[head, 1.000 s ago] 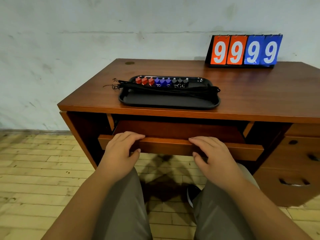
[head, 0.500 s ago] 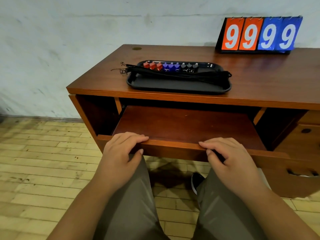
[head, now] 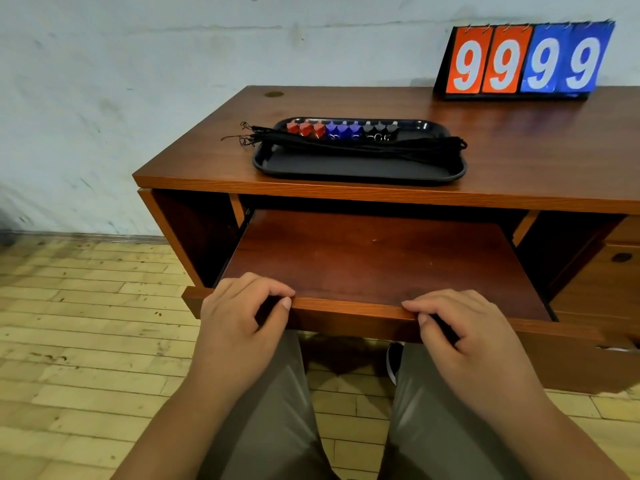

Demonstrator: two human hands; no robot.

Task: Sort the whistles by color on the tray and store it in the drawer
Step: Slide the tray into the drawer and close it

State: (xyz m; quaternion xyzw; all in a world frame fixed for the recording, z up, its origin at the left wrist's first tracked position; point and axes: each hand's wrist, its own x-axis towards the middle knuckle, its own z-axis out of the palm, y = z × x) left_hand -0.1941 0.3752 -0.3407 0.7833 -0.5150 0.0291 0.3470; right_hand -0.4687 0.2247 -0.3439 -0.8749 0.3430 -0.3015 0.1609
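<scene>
Gripping drawer (head: pixel 374 268) front edge with both hands | left hand (head: pixel 239 320) fingers curled over lip, thumb under | right hand (head: pixel 467 337) same | drawer pulled out, bare beyond our fingertips | tray (head: pixel 356 168) on desk (head: pixel 519 161) farther ahead | whistles (head: pixel 341 129) in back row: red, blue, black | lanyards (head: pixel 346 145) across tray

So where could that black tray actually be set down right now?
The open drawer shows bare board from the desk edge to its front lip, where the left hand and right hand grip. On the desk, the bare patch lies between the tray and the scoreboard.
</scene>
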